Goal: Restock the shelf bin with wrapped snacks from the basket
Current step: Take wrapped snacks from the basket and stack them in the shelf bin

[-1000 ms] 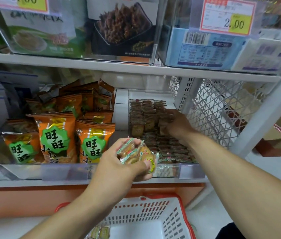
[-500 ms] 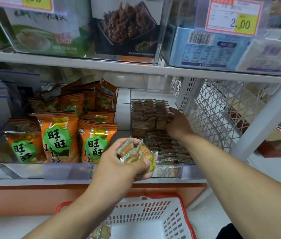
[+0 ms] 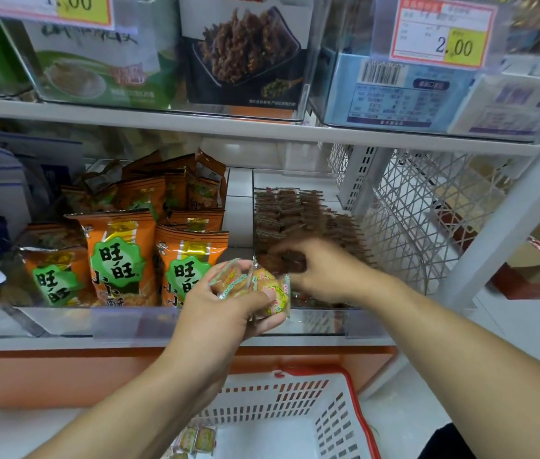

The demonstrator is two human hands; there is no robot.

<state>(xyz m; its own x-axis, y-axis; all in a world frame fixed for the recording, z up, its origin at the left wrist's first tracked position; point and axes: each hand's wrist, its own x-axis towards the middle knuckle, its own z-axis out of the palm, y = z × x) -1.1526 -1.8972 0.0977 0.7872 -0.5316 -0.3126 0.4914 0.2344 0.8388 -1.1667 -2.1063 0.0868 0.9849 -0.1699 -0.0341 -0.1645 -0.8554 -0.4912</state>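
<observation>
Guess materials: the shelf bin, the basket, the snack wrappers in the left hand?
Shelf bin: clear rigid plastic, likely acrylic; the stock shows through its glossy walls. Basket: moulded white plastic with a red rim, slotted sides, matte. Snack wrappers held by the left hand: thin clear film, printed, with crimped edges and shiny highlights.

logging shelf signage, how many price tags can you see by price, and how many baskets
1.00 tag: 1
2.00 tag: 1
basket: 1
Total: 3
</observation>
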